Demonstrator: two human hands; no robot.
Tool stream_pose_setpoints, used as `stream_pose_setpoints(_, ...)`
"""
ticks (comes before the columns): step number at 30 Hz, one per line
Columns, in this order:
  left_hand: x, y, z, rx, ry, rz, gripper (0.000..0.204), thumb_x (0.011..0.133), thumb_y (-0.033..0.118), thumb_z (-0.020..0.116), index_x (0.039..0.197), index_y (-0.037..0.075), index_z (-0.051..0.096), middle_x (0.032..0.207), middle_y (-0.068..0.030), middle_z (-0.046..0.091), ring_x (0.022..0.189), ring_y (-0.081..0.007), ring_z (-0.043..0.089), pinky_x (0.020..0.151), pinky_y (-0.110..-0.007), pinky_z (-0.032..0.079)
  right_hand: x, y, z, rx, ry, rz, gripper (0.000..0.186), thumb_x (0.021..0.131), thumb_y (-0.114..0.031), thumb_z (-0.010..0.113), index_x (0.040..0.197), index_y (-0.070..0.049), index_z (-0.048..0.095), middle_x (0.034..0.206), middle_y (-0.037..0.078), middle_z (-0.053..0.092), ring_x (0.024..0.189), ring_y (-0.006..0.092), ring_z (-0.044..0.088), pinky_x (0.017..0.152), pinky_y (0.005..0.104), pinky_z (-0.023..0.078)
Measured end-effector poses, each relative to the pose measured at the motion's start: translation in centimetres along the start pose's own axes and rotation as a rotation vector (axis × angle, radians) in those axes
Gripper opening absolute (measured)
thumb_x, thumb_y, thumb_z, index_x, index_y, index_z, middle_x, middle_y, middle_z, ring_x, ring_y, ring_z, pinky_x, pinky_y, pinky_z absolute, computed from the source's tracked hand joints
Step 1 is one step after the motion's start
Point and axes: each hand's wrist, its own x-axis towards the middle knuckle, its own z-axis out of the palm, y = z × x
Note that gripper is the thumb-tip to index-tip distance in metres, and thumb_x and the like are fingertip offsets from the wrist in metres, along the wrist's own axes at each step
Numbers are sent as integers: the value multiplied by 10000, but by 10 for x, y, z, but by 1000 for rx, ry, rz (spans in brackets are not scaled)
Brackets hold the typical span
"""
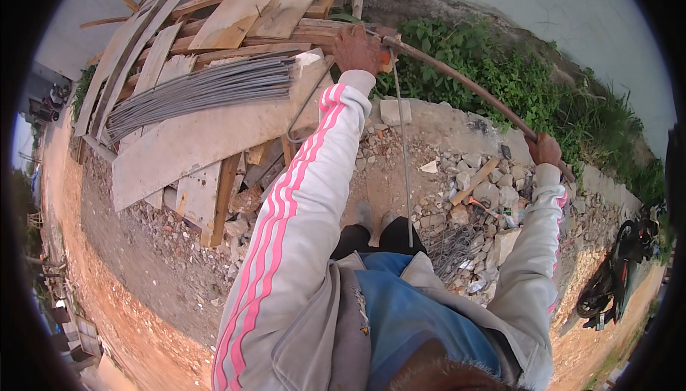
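My right hand is wrapped round the lower end of a long brown bar, which slants up to the left toward the wood pile. The back of my left hand faces up at the pile's near right end, beside the bar's far end. Its fingers press down over a thin bent metal rod; their tips are hard to make out. One length of this metal rod hangs down to the right of my left hand, toward my legs. A hooked length shows on the other side. An orange piece sits beside my left hand.
A bundle of straight steel rods lies on a wide board among stacked planks. Rubble and tangled wire cover the ground at right. Green plants line the wall. A motorcycle stands far right.
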Motion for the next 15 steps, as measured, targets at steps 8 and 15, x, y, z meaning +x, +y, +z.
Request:
stream_pose_setpoints(8, -230, 62, -84, -50, -410, 165, 1015, 797, 447, 784, 1548, -16, 280, 1424, -230, 455, 1362, -431, 396, 1123, -572, 308, -2, 9, -16, 271, -157, -94, 852, 859, -855, 439, 965, -69, 750, 821, 230, 697, 834, 430, 688, 773, 521, 509)
stream_pose_setpoints(15, -269, 44, -114, -47, -531, 71, 787, 759, 334, 778, 1405, 1, 478, 1357, -247, 518, 1316, -438, 444, 1122, -552, 336, -16, -9, -44, 233, -174, -50, 931, 852, -879, 395, 983, -31, 753, 895, 287, 709, 918, 452, 698, 800, 536, 527)
